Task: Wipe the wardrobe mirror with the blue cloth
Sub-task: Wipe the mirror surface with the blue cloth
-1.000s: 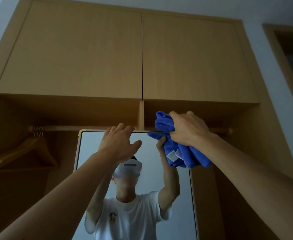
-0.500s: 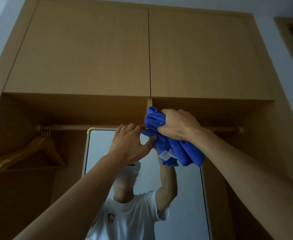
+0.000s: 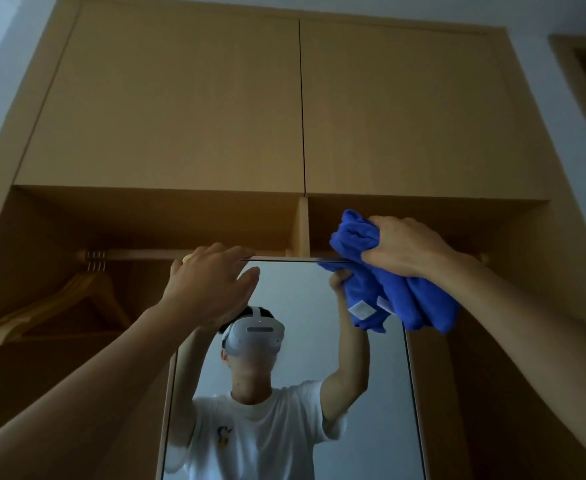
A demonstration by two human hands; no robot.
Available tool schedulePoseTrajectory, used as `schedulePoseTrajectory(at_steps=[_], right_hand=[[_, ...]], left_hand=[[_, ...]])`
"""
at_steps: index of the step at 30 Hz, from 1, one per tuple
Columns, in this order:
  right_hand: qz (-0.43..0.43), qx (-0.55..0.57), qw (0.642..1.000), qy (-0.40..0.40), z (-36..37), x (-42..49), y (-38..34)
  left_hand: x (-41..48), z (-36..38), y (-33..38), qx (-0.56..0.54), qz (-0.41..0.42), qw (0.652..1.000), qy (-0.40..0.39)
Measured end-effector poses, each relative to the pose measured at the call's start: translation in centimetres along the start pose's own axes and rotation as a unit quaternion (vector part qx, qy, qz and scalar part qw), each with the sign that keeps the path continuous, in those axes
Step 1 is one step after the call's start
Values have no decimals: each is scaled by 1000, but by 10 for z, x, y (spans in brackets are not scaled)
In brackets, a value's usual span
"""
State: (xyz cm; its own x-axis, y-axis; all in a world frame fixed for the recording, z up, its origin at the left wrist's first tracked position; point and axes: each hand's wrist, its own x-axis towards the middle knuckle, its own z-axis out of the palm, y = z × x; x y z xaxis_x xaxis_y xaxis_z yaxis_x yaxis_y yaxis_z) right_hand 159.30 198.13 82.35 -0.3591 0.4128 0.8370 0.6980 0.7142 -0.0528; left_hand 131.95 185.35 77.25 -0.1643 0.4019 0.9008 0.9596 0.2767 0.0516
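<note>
Blue cloth [image 3: 399, 299] farther right along mirror [image 3: 305, 368]

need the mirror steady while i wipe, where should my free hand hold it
Hold the mirror by its thin top edge, reaching over it from the front: that edge stands free below the rail, so hands can likely hook behind. The left hand is at the top left corner, clear of the blue cloth.
</note>
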Motion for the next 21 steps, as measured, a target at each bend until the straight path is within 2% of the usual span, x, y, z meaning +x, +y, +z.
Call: schedulePoseTrajectory(at_steps=[4,9,14,21], right_hand=[[-9,14,1000,11,4,0,-9],[-79,63,995,9,21,7,-60],[-125,60,990,10,30,12,-103],[-101,44,994,12,21,4,-72]], left_hand=[[-6,1,6,-20,-10,1000,11],[-8,-2,5,-21,-15,999,23],[-12,-4,-3,-31,-11,999,21],[-21,-1,-12,-40,-12,997,61]])
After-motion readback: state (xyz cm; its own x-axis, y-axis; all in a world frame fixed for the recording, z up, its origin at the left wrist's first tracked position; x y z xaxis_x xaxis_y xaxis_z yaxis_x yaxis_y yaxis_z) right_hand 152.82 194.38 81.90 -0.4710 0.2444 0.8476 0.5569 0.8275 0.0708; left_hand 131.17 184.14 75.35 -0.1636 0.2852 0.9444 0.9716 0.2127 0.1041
